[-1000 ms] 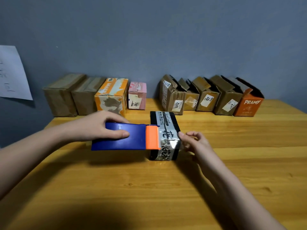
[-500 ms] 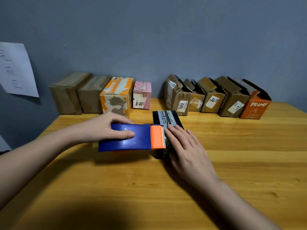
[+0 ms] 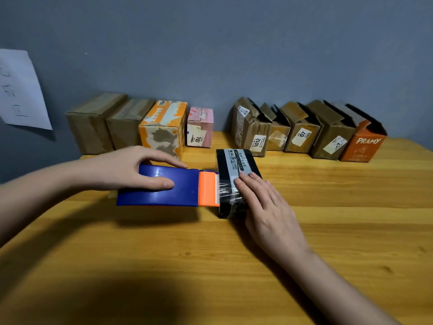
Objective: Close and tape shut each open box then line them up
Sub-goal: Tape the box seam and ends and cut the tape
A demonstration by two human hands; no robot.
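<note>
Blue plastic is what my left hand (image 3: 131, 168) has hold of, thumb on the near face and fingers curled over the far edge of the blue tape dispenser (image 3: 161, 186), so it's properly gripped. Its orange cutter head (image 3: 208, 190) with the toothed edge sits right up against the black box (image 3: 236, 181), and a strip of clear tape (image 3: 228, 192) runs from the teeth onto the box top. My right hand (image 3: 267, 207) is flat on that box, fingers straight and side by side, pressing the tape down, not curled round anything. The black box has a grey printed label along its lid and stands on the wooden table (image 3: 234, 266) about mid-width, a bit forward of everything else.

Further back, against the grey-blue wall, there's a row on my left side: two plain brown cartons (image 3: 110, 123), an orange and white box (image 3: 164, 127) and a small pink box (image 3: 200, 130), all looking closed. After a gap, on my right there's another bunch with flaps sticking up: four brown boxes (image 3: 295, 127) with white stickers and an orange PRAMY box (image 3: 363, 146) at the end. They lean a bit and touch each other. White sheet of paper (image 3: 21, 90) is stuck to the wall far left, can't read the writing on it.
</note>
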